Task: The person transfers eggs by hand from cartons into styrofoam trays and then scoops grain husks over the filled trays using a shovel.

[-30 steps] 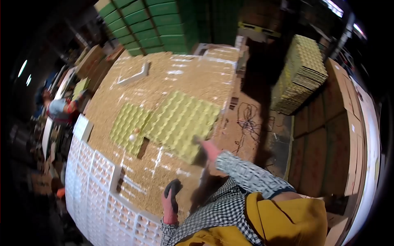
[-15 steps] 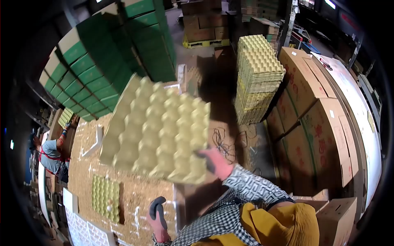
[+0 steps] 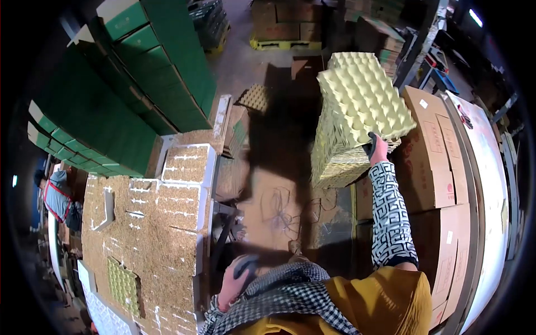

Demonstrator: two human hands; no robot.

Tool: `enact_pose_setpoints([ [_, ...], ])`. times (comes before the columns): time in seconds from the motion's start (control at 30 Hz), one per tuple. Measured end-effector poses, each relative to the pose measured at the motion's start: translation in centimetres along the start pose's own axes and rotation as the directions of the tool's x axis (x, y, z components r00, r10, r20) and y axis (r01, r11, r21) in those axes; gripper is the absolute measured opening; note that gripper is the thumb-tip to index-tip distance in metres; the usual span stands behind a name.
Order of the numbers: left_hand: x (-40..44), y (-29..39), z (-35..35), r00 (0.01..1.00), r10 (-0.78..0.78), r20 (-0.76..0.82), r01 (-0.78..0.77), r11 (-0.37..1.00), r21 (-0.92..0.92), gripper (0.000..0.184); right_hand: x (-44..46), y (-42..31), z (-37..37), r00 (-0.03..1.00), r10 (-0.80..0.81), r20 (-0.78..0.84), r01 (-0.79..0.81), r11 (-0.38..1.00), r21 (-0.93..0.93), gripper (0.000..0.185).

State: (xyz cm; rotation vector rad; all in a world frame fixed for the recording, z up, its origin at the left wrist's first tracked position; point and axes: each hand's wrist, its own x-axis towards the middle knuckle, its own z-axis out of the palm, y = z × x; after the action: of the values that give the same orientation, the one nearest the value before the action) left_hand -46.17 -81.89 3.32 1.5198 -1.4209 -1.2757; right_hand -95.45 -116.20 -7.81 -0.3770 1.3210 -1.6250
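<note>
My right hand (image 3: 377, 148), in a pink glove with dark fingertips, grips the near edge of a pale yellow egg tray (image 3: 363, 100). The tray lies slightly askew over a tall stack of egg trays (image 3: 335, 162); whether it rests fully on the stack I cannot tell. My left hand (image 3: 235, 281), gloved alike, is near my body beside the table, with loosely curled fingers and nothing visible in it. A smaller-looking egg tray (image 3: 123, 285) with a white egg-like thing on it lies on the work table (image 3: 167, 234) at the left.
Tall stacks of green boxes (image 3: 167, 72) stand behind the table. Brown cartons (image 3: 432, 162) line the right side, beside a long white surface (image 3: 491, 184). Loose cord (image 3: 279, 209) and another egg tray (image 3: 254, 97) lie on the floor. Another person (image 3: 58, 195) stands far left.
My right hand has carried the egg tray from over the table to the top of the stack on the right. My view has turned right. My left hand stays near my body.
</note>
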Motion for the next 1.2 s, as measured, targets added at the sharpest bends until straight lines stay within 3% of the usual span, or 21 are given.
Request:
enact_pose_setpoints([
  [0.07, 1.2, -1.3, 0.5, 0.993, -0.113, 0.038, 0.114, 0.993, -0.028, 0.029, 2.9, 2.9, -1.7, 0.985, 0.127, -0.114, -0.116, 0.989, 0.096, 0.027],
  [0.1, 1.6, -1.6, 0.8, 0.991, -0.135, 0.006, 0.135, 0.987, -0.082, 0.029, 2.4, 2.3, -1.4, 0.987, 0.139, -0.083, -0.131, 0.986, 0.1, 0.031],
  [0.13, 2.0, -1.5, 0.9, 0.992, -0.123, 0.013, 0.123, 0.991, -0.051, 0.028, 2.1, 1.6, -1.4, 0.98, 0.191, 0.054, -0.197, 0.963, 0.183, 0.042],
  [0.17, 2.5, -1.2, 0.8, 0.994, -0.111, 0.017, 0.112, 0.993, -0.024, 0.028, 1.5, 0.9, -1.6, 0.979, -0.142, 0.147, 0.183, 0.927, -0.328, 0.045],
  [0.2, 2.9, -0.9, 1.0, 0.995, -0.101, 0.021, 0.101, 0.995, 0.0, 0.027, 0.7, -0.2, -1.9, 0.847, -0.361, 0.39, 0.53, 0.514, -0.675, 0.049],
  [0.27, 3.5, -0.2, 1.2, 0.994, -0.105, 0.024, 0.106, 0.994, -0.026, 0.028, -0.8, -2.6, 0.0, 0.829, -0.425, 0.365, 0.494, 0.251, -0.832, 0.053],
  [0.3, 4.0, 0.6, 1.3, 0.995, -0.09, 0.033, 0.091, 0.996, -0.015, 0.028, -0.4, -2.3, 0.5, 0.865, -0.382, 0.324, 0.479, 0.442, -0.759, 0.051],
  [0.37, 4.6, 1.5, 1.6, 0.995, -0.088, 0.041, 0.089, 0.995, -0.04, 0.028, 0.9, 0.1, 0.2, 0.838, -0.373, 0.398, 0.517, 0.314, -0.796, 0.042],
  [0.4, 4.5, 1.4, 1.8, 0.996, -0.084, 0.03, 0.085, 0.994, -0.061, 0.028, 1.5, 1.9, -0.1, 0.94, -0.273, 0.206, 0.342, 0.737, -0.583, 0.037],
  [0.43, 4.5, 1.1, 1.8, 0.997, -0.079, 0.018, 0.08, 0.994, -0.08, 0.029, 0.9, 2.9, 0.7, 0.988, -0.157, 0.002, 0.155, 0.972, -0.177, 0.032],
  [0.47, 4.5, 0.8, 1.8, 0.998, -0.07, -0.004, 0.069, 0.993, -0.098, 0.029, 0.3, 3.4, 1.3, 0.988, 0.018, -0.157, -0.005, 0.997, 0.083, 0.029],
  [0.67, 1.7, -2.2, 0.9, 0.954, -0.269, -0.131, 0.247, 0.955, -0.162, 0.03, -3.3, 0.0, 2.2, 0.999, -0.047, -0.009, 0.048, 0.974, 0.22, 0.022],
  [0.7, 1.4, -2.4, 0.7, 0.947, -0.28, -0.156, 0.254, 0.952, -0.17, 0.03, -2.9, -0.6, 2.2, 0.993, -0.099, 0.058, 0.088, 0.981, 0.175, 0.023],
  [0.8, 0.8, -2.8, 0.6, 0.925, -0.322, -0.2, 0.29, 0.941, -0.173, 0.029, -0.5, -1.1, 2.3, 0.998, 0.009, 0.063, -0.021, 0.982, 0.187, 0.025],
  [0.87, 0.4, -2.1, 0.6, 0.911, -0.363, -0.197, 0.309, 0.915, -0.26, 0.029, 7.8, 4.4, -3.6, 0.997, -0.025, 0.075, 0.028, 0.999, -0.043, 0.029],
  [0.97, -0.4, -2.5, 0.7, 0.911, -0.351, -0.215, 0.284, 0.914, -0.289, 0.028, 5.4, 4.9, -3.0, 0.986, -0.018, 0.169, 0.054, 0.975, -0.215, 0.035],
  [1.0, -0.9, -2.8, 0.8, 0.899, -0.372, -0.232, 0.293, 0.904, -0.311, 0.028, 3.4, 3.7, -0.7, 0.982, 0.189, -0.029, -0.187, 0.981, 0.052, 0.036],
  [1.07, -2.0, -3.2, 0.8, 0.872, -0.413, -0.264, 0.311, 0.882, -0.353, 0.028, 5.1, 5.4, -3.2, 0.965, 0.09, 0.246, -0.082, 0.996, -0.043, 0.042],
  [1.13, -3.0, -3.4, 0.6, 0.865, -0.419, -0.277, 0.296, 0.87, -0.394, 0.028, 3.4, 3.7, -0.9, 0.945, 0.327, 0.036, -0.328, 0.943, 0.06, 0.049],
  [1.17, -3.4, -3.8, 0.4, 0.874, -0.393, -0.287, 0.271, 0.883, -0.384, 0.029, 4.3, 3.3, -0.9, 0.907, 0.421, 0.01, -0.421, 0.904, 0.079, 0.053],
  [1.2, -4.0, -4.3, 0.3, 0.878, -0.37, -0.305, 0.245, 0.893, -0.376, 0.029, 4.5, 2.7, -0.8, 0.891, 0.433, 0.134, -0.445, 0.893, 0.07, 0.056],
])
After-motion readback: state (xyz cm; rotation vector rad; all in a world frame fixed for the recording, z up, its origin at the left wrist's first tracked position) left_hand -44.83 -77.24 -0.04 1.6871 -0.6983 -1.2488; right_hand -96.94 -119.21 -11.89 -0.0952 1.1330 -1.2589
